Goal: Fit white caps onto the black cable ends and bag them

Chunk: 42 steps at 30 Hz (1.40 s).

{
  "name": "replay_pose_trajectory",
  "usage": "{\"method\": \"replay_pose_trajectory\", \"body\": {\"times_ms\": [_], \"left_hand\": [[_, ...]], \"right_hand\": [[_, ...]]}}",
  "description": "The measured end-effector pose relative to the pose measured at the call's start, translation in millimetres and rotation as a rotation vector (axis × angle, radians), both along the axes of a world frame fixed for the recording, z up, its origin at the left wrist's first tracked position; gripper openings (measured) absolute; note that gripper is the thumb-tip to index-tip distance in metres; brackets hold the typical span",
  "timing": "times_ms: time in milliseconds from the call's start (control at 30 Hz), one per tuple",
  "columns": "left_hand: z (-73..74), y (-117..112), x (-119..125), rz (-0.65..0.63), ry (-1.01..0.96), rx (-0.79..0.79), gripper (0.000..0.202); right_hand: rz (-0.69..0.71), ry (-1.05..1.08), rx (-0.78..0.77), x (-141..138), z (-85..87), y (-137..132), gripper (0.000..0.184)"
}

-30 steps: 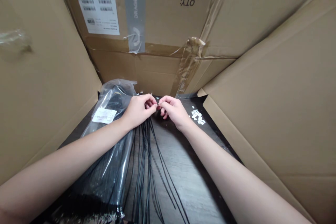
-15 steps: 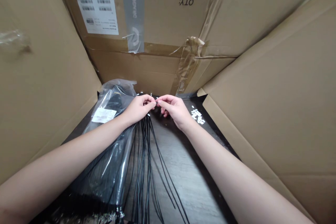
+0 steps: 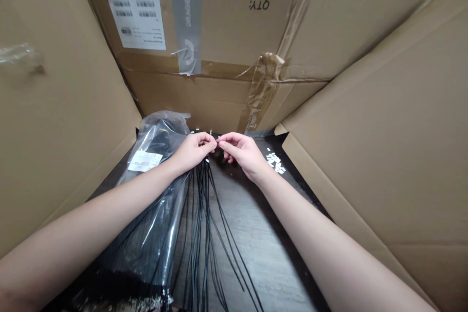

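Left hand [image 3: 193, 152] and right hand [image 3: 243, 153] are meeting at centre, forearms angling inward. Fingers [image 3: 210, 142] are nearly closed on both hands, gripping something too small to tell. Thin black strips [image 3: 202, 214] are fanning out below the left hand, beside a clear plastic bag [image 3: 161, 214] on the counter [image 3: 263, 253].

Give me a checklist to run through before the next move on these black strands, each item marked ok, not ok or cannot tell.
Left hand and right hand together at the fingertips: ok.
What those fingertips pinch: too small to see, cannot tell.
Thin black strands hanging down below the left hand: ok.
Strands free of tangles: cannot tell.
Clear plastic bag beside the strands, on the left: ok.
White bits lying apart from the right hand: ok.
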<state>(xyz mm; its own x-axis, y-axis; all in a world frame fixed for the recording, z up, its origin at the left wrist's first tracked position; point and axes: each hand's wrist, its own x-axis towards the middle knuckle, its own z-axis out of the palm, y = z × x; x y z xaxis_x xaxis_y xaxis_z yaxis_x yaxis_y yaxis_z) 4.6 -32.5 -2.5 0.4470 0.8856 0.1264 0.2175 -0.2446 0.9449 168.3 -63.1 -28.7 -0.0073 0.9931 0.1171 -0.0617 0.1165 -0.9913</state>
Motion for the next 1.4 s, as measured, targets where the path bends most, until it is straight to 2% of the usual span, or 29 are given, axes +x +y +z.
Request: {"method": "replay_pose_trajectory", "body": {"times_ms": [300,800,1000,1400], "left_hand": [[-2.5,1.1,-1.7,-0.020,0.022,0.012,0.016],[-2.5,0.6,-2.4,-0.044,0.053,0.026,0.019],[-6.3,1.1,-3.6,-0.060,0.109,0.085,0.021],[-7.2,0.1,-5.6,-0.001,0.151,0.161,0.022]], "right_hand": [[0.046,0.007,-0.004,1.4,0.0,0.8,0.033],[0.040,-0.022,0.012,1.6,1.6,0.4,0.037],[0.022,-0.041,0.009,0.3,1.7,-0.1,0.039],[-0.013,-0.011,-0.026,-3.0,1.6,0.9,0.038]]}}
